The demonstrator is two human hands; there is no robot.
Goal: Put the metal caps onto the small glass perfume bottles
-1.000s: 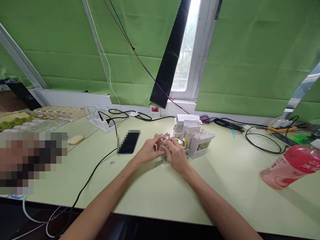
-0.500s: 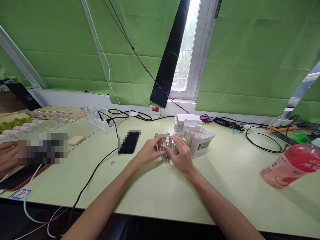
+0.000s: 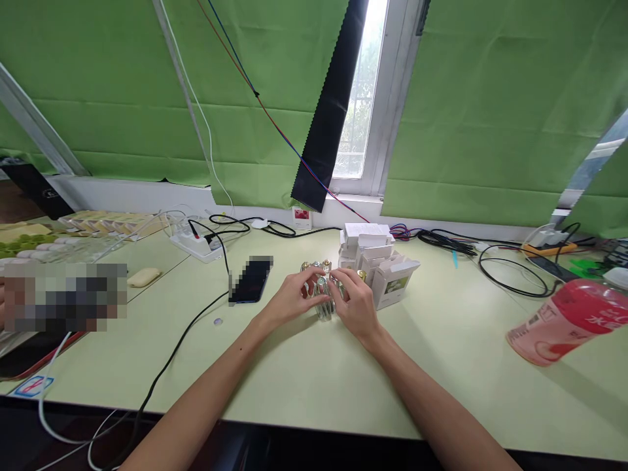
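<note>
A tight cluster of several small, shiny clear bottles (image 3: 322, 309) with gold and silver tops stands on the table between my hands. My left hand (image 3: 293, 294) curls round the cluster's left side, thumb at the front and fingers behind. On the opposite side, my right hand (image 3: 357, 302) is closed with its fingertips on the bottles. Part of the cluster is hidden by my fingers. Close behind my right hand, one gold top (image 3: 362, 275) shows beside small white cartons (image 3: 392, 281), some with open flaps.
A dark phone (image 3: 251, 280) lies left of my hands, near a black cable (image 3: 181, 327). A pink-labelled bottle (image 3: 554, 324) is at right. Farther left are a cream oval case (image 3: 144, 277) and another person's hand, partly blurred out. A power strip (image 3: 193, 245) sits behind.
The fingertips of my two hands have moved apart, showing more of the bottle tops. The other person's hand has shifted left. The view has moved slightly.
</note>
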